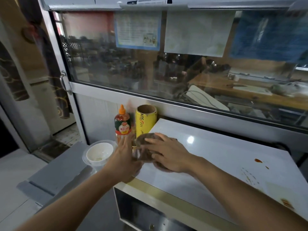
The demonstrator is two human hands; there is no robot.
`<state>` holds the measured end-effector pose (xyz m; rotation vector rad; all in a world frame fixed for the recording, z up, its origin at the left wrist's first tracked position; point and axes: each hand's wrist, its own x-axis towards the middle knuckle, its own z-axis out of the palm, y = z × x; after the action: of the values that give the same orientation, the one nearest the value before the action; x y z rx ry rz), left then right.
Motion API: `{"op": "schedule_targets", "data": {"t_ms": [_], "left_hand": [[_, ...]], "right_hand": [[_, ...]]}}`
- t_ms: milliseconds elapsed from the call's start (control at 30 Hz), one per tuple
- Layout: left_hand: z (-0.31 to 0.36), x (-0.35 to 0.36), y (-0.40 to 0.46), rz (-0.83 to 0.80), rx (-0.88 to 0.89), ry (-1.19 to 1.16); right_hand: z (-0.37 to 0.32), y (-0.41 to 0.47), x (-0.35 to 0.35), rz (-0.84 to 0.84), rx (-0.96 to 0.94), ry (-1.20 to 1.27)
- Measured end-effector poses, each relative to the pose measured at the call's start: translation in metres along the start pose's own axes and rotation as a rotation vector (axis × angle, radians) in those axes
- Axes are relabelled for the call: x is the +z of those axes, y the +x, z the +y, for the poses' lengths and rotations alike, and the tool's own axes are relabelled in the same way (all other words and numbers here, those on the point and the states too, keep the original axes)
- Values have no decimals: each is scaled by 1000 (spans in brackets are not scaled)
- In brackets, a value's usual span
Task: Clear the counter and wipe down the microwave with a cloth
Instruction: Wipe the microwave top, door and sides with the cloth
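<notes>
Brownish cloth (146,148), seemingly bunched, lies on white microwave (208,157) top's left edge.

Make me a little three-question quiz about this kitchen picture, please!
1. True or false: the right hand presses the crumpled brown cloth on the white glossy microwave top.
2. What stands nearest the tall red sauce bottle with the orange cap?
A. the yellow roll of cling film
B. a blue kettle
C. a green mug
3. Fill in: the red sauce spots lie on the person's ____ side of the microwave top.

Key
1. True; its fingers lie flat on the cloth, while the left hand is open beside it.
2. A
3. right
</notes>
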<state>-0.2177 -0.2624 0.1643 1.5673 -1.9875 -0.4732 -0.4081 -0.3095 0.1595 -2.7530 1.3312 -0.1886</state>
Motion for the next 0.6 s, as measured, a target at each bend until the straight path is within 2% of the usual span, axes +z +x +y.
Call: {"op": "schedule_targets", "data": {"t_ms": [100, 233, 300, 433, 467, 600], "left_hand": [[7, -3, -2, -63, 34, 74], [29, 6, -2, -181, 111, 98], [43, 19, -2, -220, 172, 106], [63, 43, 2, -217, 238, 151], [67, 48, 4, -211, 248, 156], [86, 70, 14, -209, 316, 154]], "right_hand": [[-15, -41, -4, 34, 3, -1], [-12, -113, -1, 63, 150, 6], [6, -144, -6, 98, 289, 6], [46, -171, -25, 141, 694, -92], [47, -171, -27, 136, 735, -116], [23, -191, -13, 106, 556, -123]]}}
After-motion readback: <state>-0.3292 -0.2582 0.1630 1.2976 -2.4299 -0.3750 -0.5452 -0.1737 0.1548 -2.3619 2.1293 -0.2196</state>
